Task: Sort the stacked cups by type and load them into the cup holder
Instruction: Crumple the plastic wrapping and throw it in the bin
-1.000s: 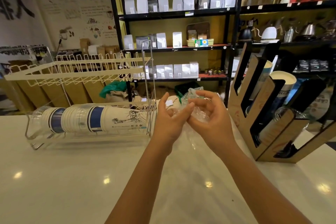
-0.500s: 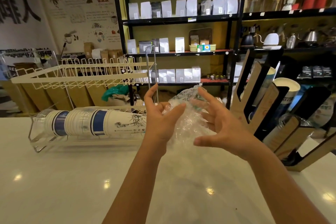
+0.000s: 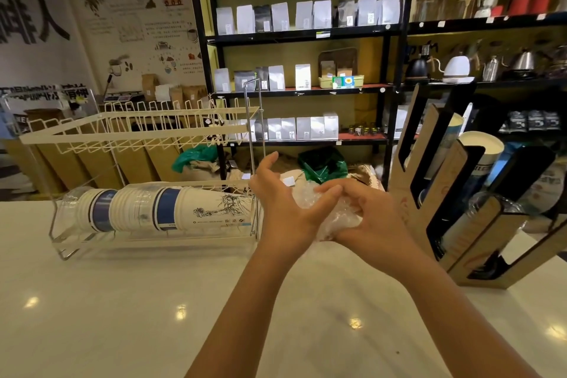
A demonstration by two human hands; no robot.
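White glossy counter [image 3: 129,310] lies bare toward the near edge. On it at left, a cream wire rack [image 3: 138,135] holds a row of nested paper and clear cups [image 3: 159,212] lying sideways, long axis left-right. At right stands a slotted wooden cup holder [image 3: 478,224]. Between them, left hand [image 3: 285,209] and right hand [image 3: 368,218] press crumpled clear plastic wrap [image 3: 334,215], fingers curled around it.

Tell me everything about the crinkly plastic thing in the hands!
The plastic wrap is thin, see-through and shiny, like an empty bag or sleeve. It is scrunched into a wrinkled ball above the white counter, in front of the person. The left hand presses it from the left with fingers across its top, and the right hand curls round it from the right. Nothing else touches it.
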